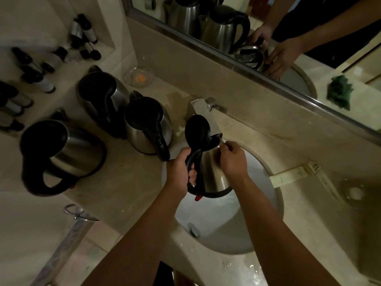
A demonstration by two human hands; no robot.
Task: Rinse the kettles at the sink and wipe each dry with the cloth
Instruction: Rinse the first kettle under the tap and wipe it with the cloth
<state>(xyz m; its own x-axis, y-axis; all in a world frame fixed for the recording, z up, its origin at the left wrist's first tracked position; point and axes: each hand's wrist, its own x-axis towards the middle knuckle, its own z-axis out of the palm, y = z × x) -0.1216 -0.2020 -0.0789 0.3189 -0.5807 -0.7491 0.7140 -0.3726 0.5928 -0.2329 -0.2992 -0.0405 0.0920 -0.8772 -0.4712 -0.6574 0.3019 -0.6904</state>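
Over the white sink (266, 182) I hold a steel kettle (214, 174) with its black lid flipped open, its mouth under the chrome tap (203, 108). My left hand (179, 170) grips the black handle. My right hand (234, 159) rests on the kettle's body near the spout. Three more steel kettles with black lids stand on the counter to the left: one near the front (61, 153), one at the back (103, 100), one beside the sink (148, 126). A green cloth (338, 91) shows only in the mirror.
Several small dark bottles (31, 79) line the left shelf and wall niche. A glass dish (139, 76) sits behind the kettles. A mirror (268, 48) runs along the back wall. A paper strip (296, 174) and a small glass dish (353, 193) lie right of the sink. A towel ring (72, 211) hangs at the counter's front.
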